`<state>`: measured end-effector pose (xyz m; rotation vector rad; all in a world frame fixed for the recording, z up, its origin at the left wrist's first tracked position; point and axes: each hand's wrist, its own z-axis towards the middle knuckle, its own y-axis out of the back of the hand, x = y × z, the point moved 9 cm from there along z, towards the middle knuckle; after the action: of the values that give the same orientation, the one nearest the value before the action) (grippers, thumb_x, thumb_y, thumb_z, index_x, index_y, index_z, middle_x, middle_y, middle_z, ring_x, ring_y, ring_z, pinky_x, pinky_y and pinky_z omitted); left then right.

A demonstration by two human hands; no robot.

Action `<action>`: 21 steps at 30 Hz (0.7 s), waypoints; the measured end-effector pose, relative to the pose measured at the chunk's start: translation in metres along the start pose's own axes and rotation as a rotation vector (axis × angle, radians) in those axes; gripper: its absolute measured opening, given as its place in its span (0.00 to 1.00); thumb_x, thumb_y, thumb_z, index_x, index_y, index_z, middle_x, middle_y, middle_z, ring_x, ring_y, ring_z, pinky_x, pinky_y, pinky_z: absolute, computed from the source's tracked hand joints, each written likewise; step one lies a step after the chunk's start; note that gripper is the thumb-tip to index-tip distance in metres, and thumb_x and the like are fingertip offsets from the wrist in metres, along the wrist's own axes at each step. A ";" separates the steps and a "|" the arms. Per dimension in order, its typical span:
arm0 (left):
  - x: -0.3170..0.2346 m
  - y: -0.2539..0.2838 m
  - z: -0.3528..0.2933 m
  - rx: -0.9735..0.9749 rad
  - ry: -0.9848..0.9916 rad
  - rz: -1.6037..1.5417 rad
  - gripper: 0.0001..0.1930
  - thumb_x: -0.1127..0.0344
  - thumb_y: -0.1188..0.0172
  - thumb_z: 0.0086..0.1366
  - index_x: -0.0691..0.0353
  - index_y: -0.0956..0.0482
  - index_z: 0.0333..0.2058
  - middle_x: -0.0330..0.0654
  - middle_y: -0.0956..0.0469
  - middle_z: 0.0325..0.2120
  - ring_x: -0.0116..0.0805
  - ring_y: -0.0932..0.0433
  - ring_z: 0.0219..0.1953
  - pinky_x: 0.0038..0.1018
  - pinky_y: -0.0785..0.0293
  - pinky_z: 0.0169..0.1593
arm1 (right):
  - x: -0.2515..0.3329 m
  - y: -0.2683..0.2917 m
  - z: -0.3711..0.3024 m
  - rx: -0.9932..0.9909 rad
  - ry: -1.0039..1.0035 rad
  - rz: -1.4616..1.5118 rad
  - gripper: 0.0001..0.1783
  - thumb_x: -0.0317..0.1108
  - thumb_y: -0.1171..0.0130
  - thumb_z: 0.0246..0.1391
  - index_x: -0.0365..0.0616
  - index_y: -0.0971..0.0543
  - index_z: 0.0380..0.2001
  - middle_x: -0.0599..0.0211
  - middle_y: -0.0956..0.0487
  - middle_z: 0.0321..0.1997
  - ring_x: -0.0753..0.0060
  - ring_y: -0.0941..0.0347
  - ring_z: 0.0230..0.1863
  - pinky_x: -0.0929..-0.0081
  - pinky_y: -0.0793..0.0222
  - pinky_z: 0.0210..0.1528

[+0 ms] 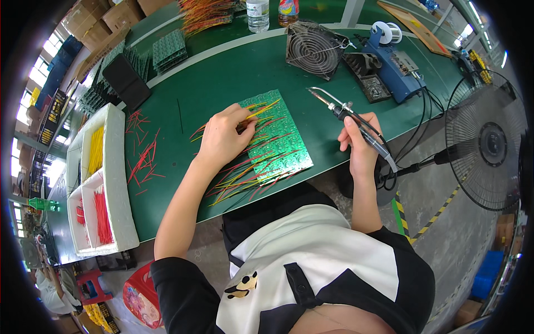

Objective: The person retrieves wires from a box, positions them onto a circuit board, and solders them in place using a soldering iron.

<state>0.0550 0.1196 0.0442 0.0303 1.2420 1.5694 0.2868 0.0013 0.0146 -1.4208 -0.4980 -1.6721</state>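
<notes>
A green circuit board panel [290, 146] lies on the bench in front of me, with red, yellow and dark wires [233, 183] fanning off its left and near sides. My left hand [225, 134] rests over the panel's upper left, fingers pinched on a yellow wire [268, 107]; the fingertips are partly hidden. To the right of the panel, my right hand [361, 142] is closed round a soldering iron [364, 133] with a solder feed tube. Its tip points up and left, raised and apart from the panel.
A white foam box [125, 206] of yellow and red wires stands left, loose red wires [146, 161] beside it. Behind are a black stand [125, 80], stacked boards [169, 51], a small fan [316, 50] and a blue soldering station [397, 69]. A floor fan [492, 142] stands right.
</notes>
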 end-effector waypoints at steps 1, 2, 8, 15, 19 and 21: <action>-0.004 0.001 0.000 0.002 -0.037 0.038 0.04 0.73 0.42 0.53 0.68 0.23 0.27 0.43 0.28 0.22 0.36 0.29 0.19 0.26 0.31 0.25 | 0.000 0.000 0.004 -0.001 0.002 0.001 0.10 0.29 0.41 0.51 0.40 0.33 0.27 0.64 0.27 0.16 0.82 0.36 0.12 0.87 0.41 0.15; -0.005 0.003 0.000 0.001 -0.042 0.038 0.04 0.73 0.42 0.53 0.68 0.23 0.27 0.43 0.28 0.22 0.36 0.29 0.19 0.26 0.31 0.25 | 0.000 0.001 0.007 -0.020 0.012 0.001 0.10 0.28 0.41 0.51 0.40 0.33 0.27 0.64 0.27 0.16 0.82 0.35 0.12 0.87 0.41 0.15; -0.037 0.013 0.000 -0.031 -0.261 0.328 0.04 0.73 0.45 0.56 0.65 0.24 0.30 0.44 0.29 0.23 0.43 0.28 0.21 0.32 0.31 0.26 | -0.006 0.006 0.010 -0.050 0.003 0.040 0.09 0.31 0.43 0.52 0.41 0.33 0.28 0.65 0.28 0.17 0.82 0.37 0.13 0.88 0.43 0.16; -0.085 -0.019 -0.027 0.129 -0.357 0.237 0.06 0.68 0.43 0.54 0.62 0.28 0.29 0.42 0.28 0.19 0.41 0.26 0.19 0.31 0.31 0.21 | -0.007 0.009 0.009 -0.065 0.026 0.053 0.10 0.28 0.43 0.52 0.41 0.34 0.28 0.63 0.27 0.17 0.81 0.34 0.13 0.86 0.39 0.17; -0.080 -0.045 -0.036 0.307 -0.277 0.271 0.13 0.60 0.39 0.54 0.62 0.30 0.33 0.43 0.26 0.20 0.42 0.25 0.20 0.32 0.31 0.22 | -0.006 0.013 0.005 -0.102 0.076 0.008 0.10 0.29 0.44 0.53 0.40 0.35 0.29 0.63 0.26 0.19 0.79 0.31 0.15 0.85 0.34 0.19; -0.077 -0.041 -0.032 0.256 -0.293 0.246 0.15 0.59 0.39 0.54 0.62 0.31 0.34 0.43 0.26 0.19 0.41 0.25 0.20 0.32 0.31 0.21 | -0.004 0.014 0.002 -0.130 0.102 0.003 0.10 0.29 0.44 0.53 0.40 0.35 0.30 0.62 0.25 0.19 0.79 0.31 0.16 0.84 0.33 0.20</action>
<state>0.0973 0.0369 0.0436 0.5770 1.2290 1.5360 0.2992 -0.0032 0.0086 -1.4188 -0.3347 -1.7918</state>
